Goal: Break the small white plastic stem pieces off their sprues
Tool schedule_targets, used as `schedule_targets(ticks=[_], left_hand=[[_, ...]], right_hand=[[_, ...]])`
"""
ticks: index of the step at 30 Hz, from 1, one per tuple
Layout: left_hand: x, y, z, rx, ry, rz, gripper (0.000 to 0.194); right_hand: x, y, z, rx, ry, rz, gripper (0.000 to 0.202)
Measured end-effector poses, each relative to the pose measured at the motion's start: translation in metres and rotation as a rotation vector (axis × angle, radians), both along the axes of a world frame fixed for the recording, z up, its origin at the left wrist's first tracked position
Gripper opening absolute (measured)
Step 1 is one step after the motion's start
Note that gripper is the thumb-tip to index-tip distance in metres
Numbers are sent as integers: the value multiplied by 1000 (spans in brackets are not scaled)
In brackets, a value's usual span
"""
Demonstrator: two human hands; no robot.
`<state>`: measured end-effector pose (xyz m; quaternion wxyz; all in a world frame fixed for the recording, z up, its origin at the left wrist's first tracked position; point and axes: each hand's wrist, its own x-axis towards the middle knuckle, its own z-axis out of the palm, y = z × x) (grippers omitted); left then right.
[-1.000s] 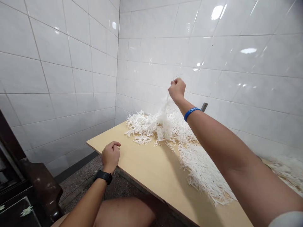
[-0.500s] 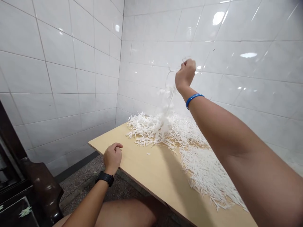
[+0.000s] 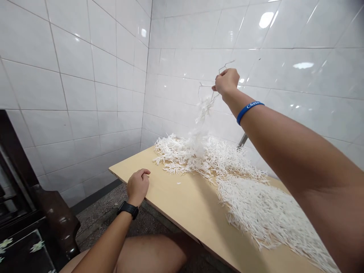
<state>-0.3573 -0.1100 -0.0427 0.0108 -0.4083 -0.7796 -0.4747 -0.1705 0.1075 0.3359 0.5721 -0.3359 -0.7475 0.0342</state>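
High over the far part of the board, my right hand (image 3: 227, 80) pinches thin white branching stems of an artificial plant. Bare forked ends stick out above and to the left of the fingers. Below them hangs a blurred white leafy strand (image 3: 205, 108), which runs down to a tangled heap of white artificial foliage (image 3: 182, 155). Whether strand and heap are joined is blurred. My left hand (image 3: 138, 185) rests at the near left edge of the tabletop, loosely closed, with nothing visible in it.
A second mat of white foliage (image 3: 267, 208) spreads along the right side of the light wooden tabletop (image 3: 170, 197). White tiled walls (image 3: 108, 76) meet behind it. A dark wooden chair (image 3: 54, 212) stands at left. A grey metal piece (image 3: 242, 141) shows behind the heap.
My right hand has shifted slightly right, and the strand's upper part has lifted away from the heap. More bare stem shows around the fingers. My left hand stays at the table edge.
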Motion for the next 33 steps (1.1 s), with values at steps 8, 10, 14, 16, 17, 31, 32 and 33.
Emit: schedule_targets(ticks=[8, 10, 14, 16, 17, 31, 32, 33], left_hand=[[42, -4, 12, -221, 301, -423, 33], [59, -2, 10, -262, 399, -549, 37], [86, 4, 7, -393, 455, -612, 48], [92, 5, 7, -414, 468, -628, 48], [93, 5, 7, -414, 475, -633, 47], [140, -66, 35, -367, 654, -1003, 27], [147, -76, 29, -325, 639, -1031, 33], [151, -84, 21, -267, 638, -1044, 38]], right_hand=[[19, -44, -104, -174, -386, -3, 13], [23, -43, -121, -290, -294, 6, 13], [27, -28, -126, -443, -126, 64, 12], [27, -22, -123, -466, -27, 126, 11], [27, -20, -121, -481, 19, 157, 11], [67, -36, -121, -494, 108, 118, 6], [74, -40, -121, -514, 100, 119, 5], [80, -46, -122, -528, 92, 118, 5]])
